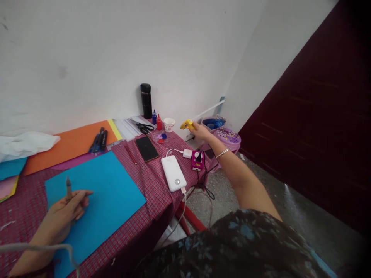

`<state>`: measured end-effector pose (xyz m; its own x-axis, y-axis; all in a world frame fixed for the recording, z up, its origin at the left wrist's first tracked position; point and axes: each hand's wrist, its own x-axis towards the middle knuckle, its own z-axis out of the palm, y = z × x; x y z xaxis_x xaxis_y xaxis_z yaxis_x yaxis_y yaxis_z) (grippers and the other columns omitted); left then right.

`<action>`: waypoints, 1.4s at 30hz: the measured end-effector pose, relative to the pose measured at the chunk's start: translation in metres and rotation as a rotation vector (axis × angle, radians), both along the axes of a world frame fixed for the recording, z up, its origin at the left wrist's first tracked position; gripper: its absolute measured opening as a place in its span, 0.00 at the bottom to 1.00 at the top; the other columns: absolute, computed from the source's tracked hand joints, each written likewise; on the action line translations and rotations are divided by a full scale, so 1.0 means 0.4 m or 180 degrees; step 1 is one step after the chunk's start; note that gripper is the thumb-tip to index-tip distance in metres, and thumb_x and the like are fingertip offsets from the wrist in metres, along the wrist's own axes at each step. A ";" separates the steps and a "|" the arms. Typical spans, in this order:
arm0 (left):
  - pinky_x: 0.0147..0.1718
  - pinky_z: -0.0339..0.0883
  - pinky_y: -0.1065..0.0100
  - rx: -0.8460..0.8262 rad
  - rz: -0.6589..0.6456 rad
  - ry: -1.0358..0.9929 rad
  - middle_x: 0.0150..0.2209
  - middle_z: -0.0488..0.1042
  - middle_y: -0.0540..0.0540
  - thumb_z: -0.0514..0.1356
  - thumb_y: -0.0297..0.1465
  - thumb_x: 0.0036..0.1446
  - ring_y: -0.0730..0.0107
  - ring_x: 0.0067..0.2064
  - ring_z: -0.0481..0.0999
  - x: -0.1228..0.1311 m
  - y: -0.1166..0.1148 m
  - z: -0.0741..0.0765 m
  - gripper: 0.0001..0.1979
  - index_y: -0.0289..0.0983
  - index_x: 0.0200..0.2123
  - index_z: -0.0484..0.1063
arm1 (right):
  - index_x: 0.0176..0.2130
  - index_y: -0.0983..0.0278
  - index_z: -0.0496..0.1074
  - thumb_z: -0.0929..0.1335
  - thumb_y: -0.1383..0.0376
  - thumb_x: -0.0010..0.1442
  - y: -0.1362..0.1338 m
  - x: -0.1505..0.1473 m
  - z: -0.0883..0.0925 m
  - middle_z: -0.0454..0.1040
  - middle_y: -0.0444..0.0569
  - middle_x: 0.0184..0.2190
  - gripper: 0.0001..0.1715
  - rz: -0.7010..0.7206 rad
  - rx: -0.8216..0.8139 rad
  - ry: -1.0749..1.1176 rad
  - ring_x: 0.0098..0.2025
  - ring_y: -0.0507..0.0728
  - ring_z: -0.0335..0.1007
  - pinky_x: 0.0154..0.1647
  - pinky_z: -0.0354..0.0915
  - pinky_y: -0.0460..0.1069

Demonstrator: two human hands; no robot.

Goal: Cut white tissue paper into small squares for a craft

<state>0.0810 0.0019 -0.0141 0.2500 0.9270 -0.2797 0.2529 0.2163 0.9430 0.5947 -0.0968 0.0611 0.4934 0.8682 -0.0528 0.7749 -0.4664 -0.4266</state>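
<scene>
My left hand (68,208) is closed around a thin paintbrush (68,187), its pointed tip up, above a large blue sheet of paper (101,189). Stretched out past the table's right end, my right hand (199,131) grips a yellow glue gun (188,124). A long white stick (208,109) runs from behind the glue gun toward the corner. A white paper cup (169,124) stands to the left of the glue gun, not touching it. Below my right hand is a pink extension socket (197,160) with plugs in it.
On the checked tablecloth (153,185) lie a white power bank (174,173), a black phone (147,149), scissors (143,127) and markers (99,141). Small paint bottles (159,122) and a black flask (146,101) stand behind. Pink stool (228,136) and cables (203,186) are right.
</scene>
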 end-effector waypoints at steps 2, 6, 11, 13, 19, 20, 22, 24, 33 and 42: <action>0.16 0.49 0.71 0.0031 0.0026 0.0021 0.21 0.67 0.53 0.72 0.50 0.27 0.74 0.19 0.54 0.002 -0.004 0.001 0.25 0.42 0.29 0.76 | 0.66 0.64 0.60 0.60 0.69 0.69 0.001 -0.018 -0.016 0.71 0.60 0.56 0.27 0.0089 -0.0079 -0.0329 0.53 0.62 0.71 0.52 0.64 0.49; 0.15 0.48 0.70 0.0119 0.0026 0.0078 0.21 0.67 0.52 0.70 0.51 0.31 0.73 0.19 0.53 0.005 -0.009 0.001 0.24 0.42 0.28 0.75 | 0.67 0.60 0.61 0.63 0.71 0.66 0.010 -0.065 -0.049 0.71 0.62 0.54 0.32 0.0334 -0.0466 -0.0762 0.47 0.63 0.76 0.50 0.64 0.51; 0.15 0.48 0.70 0.0241 -0.0134 0.0037 0.21 0.67 0.53 0.70 0.51 0.34 0.72 0.19 0.53 -0.004 -0.001 -0.011 0.22 0.43 0.29 0.75 | 0.68 0.63 0.57 0.64 0.70 0.66 0.012 -0.130 -0.064 0.72 0.64 0.54 0.34 0.0618 -0.0785 -0.0993 0.49 0.64 0.76 0.49 0.66 0.51; 0.16 0.49 0.70 0.0217 -0.0174 0.0000 0.21 0.67 0.53 0.71 0.51 0.35 0.73 0.19 0.55 -0.009 0.002 -0.016 0.22 0.42 0.29 0.75 | 0.68 0.65 0.57 0.64 0.70 0.66 0.008 -0.150 -0.064 0.71 0.65 0.56 0.33 0.0712 -0.0853 -0.1055 0.51 0.65 0.75 0.50 0.66 0.51; 0.15 0.51 0.71 0.0207 -0.0243 -0.0022 0.22 0.67 0.52 0.69 0.54 0.40 0.73 0.20 0.56 -0.016 0.011 -0.031 0.23 0.42 0.30 0.76 | 0.66 0.66 0.59 0.66 0.69 0.65 0.007 -0.184 -0.061 0.73 0.65 0.56 0.32 0.0968 -0.1093 -0.1104 0.52 0.65 0.76 0.48 0.67 0.51; 0.16 0.51 0.71 0.0228 -0.0268 -0.0027 0.22 0.67 0.52 0.68 0.53 0.42 0.73 0.20 0.56 -0.018 0.014 -0.036 0.22 0.42 0.31 0.76 | 0.66 0.66 0.60 0.66 0.68 0.65 0.008 -0.188 -0.061 0.73 0.65 0.55 0.31 0.0982 -0.1117 -0.1108 0.52 0.65 0.76 0.48 0.67 0.51; 0.16 0.51 0.70 0.0243 -0.0303 -0.0037 0.23 0.67 0.52 0.67 0.52 0.44 0.72 0.20 0.57 -0.023 0.019 -0.047 0.21 0.42 0.32 0.76 | 0.65 0.66 0.62 0.66 0.66 0.66 0.007 -0.195 -0.061 0.75 0.64 0.54 0.29 0.0985 -0.1148 -0.1105 0.51 0.65 0.76 0.47 0.67 0.51; 0.16 0.51 0.70 0.0240 -0.0356 -0.0067 0.24 0.68 0.52 0.67 0.53 0.45 0.72 0.20 0.57 -0.028 0.023 -0.056 0.22 0.41 0.33 0.75 | 0.63 0.66 0.64 0.67 0.63 0.66 0.005 -0.197 -0.056 0.78 0.62 0.52 0.28 0.0942 -0.1156 -0.1083 0.50 0.64 0.77 0.46 0.67 0.50; 0.15 0.54 0.72 0.0294 -0.0294 -0.0460 0.23 0.69 0.51 0.67 0.55 0.45 0.77 0.19 0.55 -0.028 0.023 -0.065 0.27 0.37 0.35 0.77 | 0.61 0.65 0.66 0.65 0.58 0.70 -0.040 -0.093 0.056 0.72 0.58 0.57 0.24 0.0154 -0.0295 -0.1167 0.54 0.61 0.72 0.56 0.68 0.60; 0.15 0.64 0.69 0.0022 -0.0257 -0.1035 0.25 0.74 0.45 0.63 0.56 0.48 0.70 0.21 0.65 -0.036 0.036 -0.046 0.28 0.35 0.34 0.78 | 0.56 0.65 0.73 0.63 0.68 0.68 -0.095 -0.332 0.076 0.78 0.53 0.53 0.19 0.0897 0.0468 -0.1031 0.52 0.57 0.75 0.55 0.66 0.49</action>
<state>0.0666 0.0163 -0.0326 0.3980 0.9021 -0.1669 -0.0455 0.2011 0.9785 0.4619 -0.1348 0.0914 0.2077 0.9577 0.1994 0.9674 -0.1708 -0.1872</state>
